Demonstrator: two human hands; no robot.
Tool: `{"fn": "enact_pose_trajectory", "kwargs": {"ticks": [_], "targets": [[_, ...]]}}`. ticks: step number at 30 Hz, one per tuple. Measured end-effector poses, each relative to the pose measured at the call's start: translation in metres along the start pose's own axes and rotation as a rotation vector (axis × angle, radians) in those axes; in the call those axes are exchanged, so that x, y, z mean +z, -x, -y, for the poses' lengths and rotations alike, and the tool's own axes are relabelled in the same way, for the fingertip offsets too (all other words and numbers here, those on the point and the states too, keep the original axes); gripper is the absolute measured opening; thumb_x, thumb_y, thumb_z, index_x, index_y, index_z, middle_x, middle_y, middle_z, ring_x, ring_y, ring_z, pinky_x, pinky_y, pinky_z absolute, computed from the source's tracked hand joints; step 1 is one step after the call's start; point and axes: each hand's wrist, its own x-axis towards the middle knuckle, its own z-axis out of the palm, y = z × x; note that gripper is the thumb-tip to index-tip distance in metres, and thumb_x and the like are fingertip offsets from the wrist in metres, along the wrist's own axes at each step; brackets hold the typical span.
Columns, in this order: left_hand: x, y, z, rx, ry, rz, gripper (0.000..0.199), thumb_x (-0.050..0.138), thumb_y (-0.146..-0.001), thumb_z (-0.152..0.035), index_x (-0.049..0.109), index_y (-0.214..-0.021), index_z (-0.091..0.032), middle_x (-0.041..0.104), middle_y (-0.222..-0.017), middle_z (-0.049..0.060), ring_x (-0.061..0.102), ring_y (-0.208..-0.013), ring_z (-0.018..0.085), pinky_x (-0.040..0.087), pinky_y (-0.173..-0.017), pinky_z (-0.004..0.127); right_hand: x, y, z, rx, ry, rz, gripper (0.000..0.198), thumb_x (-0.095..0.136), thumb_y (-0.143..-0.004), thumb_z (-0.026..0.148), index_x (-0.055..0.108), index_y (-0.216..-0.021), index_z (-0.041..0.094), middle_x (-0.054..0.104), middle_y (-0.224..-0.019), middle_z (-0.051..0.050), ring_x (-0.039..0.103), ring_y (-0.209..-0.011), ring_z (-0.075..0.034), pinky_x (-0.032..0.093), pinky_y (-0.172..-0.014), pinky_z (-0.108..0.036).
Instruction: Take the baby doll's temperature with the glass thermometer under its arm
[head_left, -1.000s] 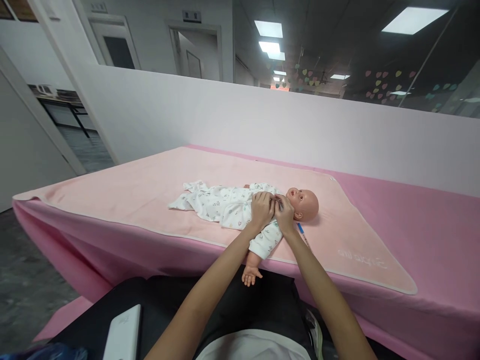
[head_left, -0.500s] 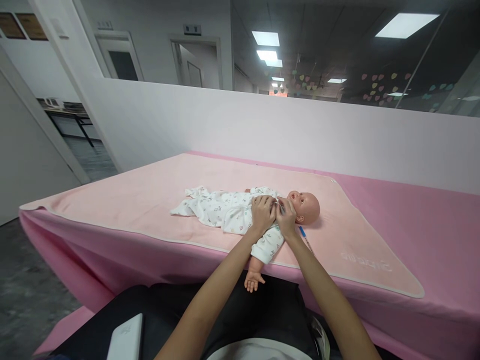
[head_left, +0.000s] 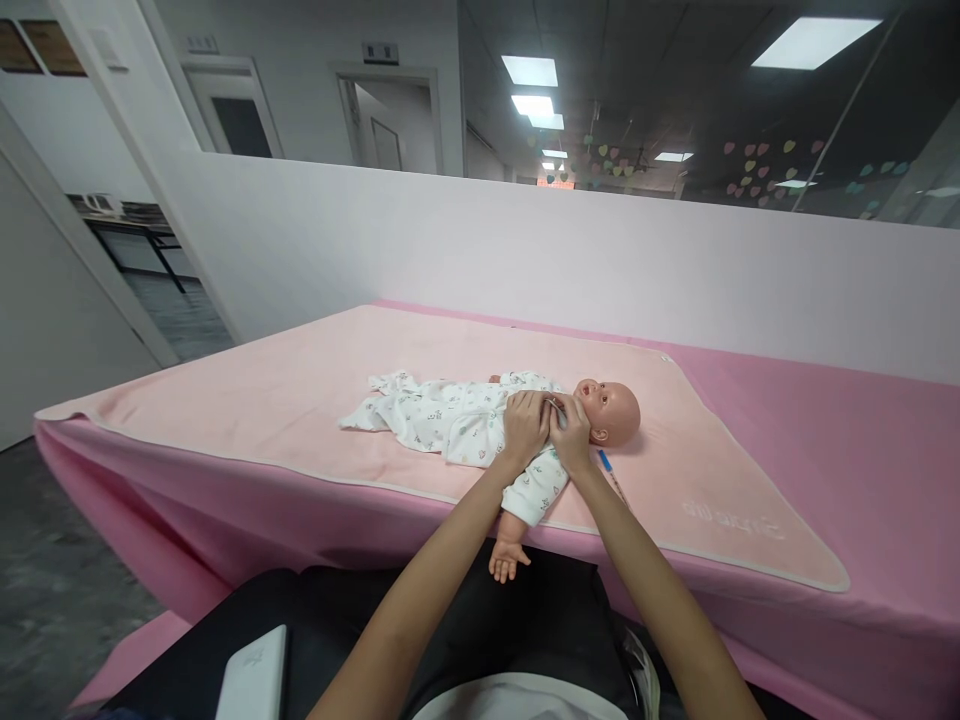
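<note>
Doll (head_left: 476,425) on its back, head to the right

The doll lies along a peach mat (head_left: 285,385) on the pink-draped bench (head_left: 862,440), wearing a white printed garment (head_left: 420,410) whose loose lower end reaches left. Its bald head (head_left: 619,414) rests on the mat; its near arm (head_left: 511,545) hangs over the near edge, fingers spread.

The left hand (head_left: 527,428) and right hand (head_left: 571,436) meet at the doll's upper chest, just left of the chin, fingers bent and drawn together. Something thin and pale shows between them, but what either hand grasps, if anything, is too small to tell.

Just right of the right wrist, a slim blue-ended stick (head_left: 606,463) lies partly behind the forearm. At near left, a flat white object (head_left: 253,676) sits on a black surface (head_left: 330,620).
</note>
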Motion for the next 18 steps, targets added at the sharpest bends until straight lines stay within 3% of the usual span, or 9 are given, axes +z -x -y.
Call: {"fn": "enact_pose_trajectory", "kwargs": {"ticks": [10, 18], "targets": [[-0.001, 0.000, -0.001, -0.020, 0.024, -0.008, 0.017, 0.039, -0.085, -0.016, 0.056, -0.088, -0.019, 0.063, -0.084, 0.002, 0.053, -0.080, 0.019, 0.035, -0.077, 0.034, 0.006, 0.005, -0.010, 0.045, 0.002, -0.024, 0.027, 0.037, -0.086, 0.020, 0.052, -0.108, 0.017, 0.061, -0.095, -0.008, 0.058, -0.086, -0.017, 0.048, -0.079, -0.032], [-0.002, 0.000, -0.002, -0.021, 0.030, 0.005, 0.014, 0.043, -0.081, -0.016, 0.056, -0.086, -0.019, 0.062, -0.083, 0.002, 0.052, -0.081, 0.019, 0.035, -0.078, 0.034, 0.008, 0.005, -0.014, 0.060, 0.017, -0.013, 0.027, 0.038, -0.087, 0.021, 0.053, -0.108, 0.017, 0.062, -0.095, -0.009, 0.058, -0.087, -0.018, 0.049, -0.078, -0.033]]}}
